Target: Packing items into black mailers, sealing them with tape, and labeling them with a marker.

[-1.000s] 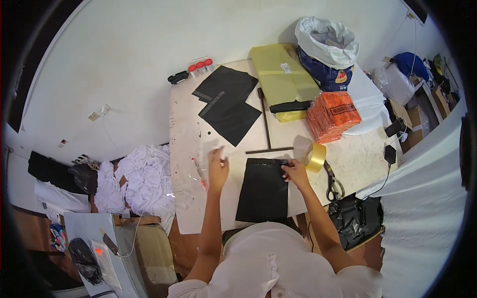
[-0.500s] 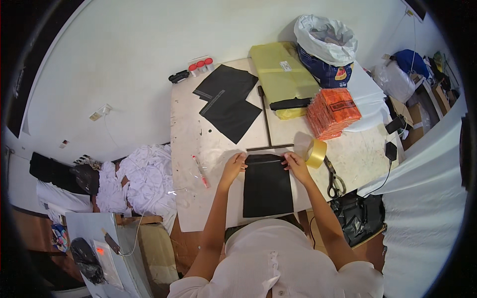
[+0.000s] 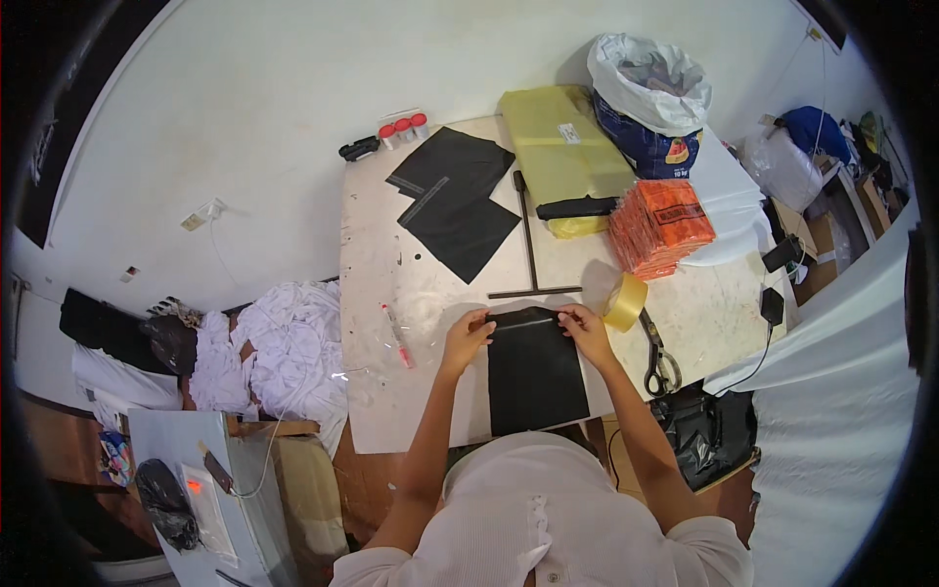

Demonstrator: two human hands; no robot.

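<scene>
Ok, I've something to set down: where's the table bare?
Bare: left, between the black sheets and marker; right, between the orange stack and scissors. Crowded: back right, with yellow package and blue bag; front middle, where left hand and right hand hold another black sheet.

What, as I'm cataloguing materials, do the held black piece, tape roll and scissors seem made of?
Black piece: matte fabric or plastic, unclear which, with a shinier strip near its top.
Tape roll: likely glossy plastic, given its yellow sheen.
Scissors: probably dull metal, from their slim dark blades.
</scene>
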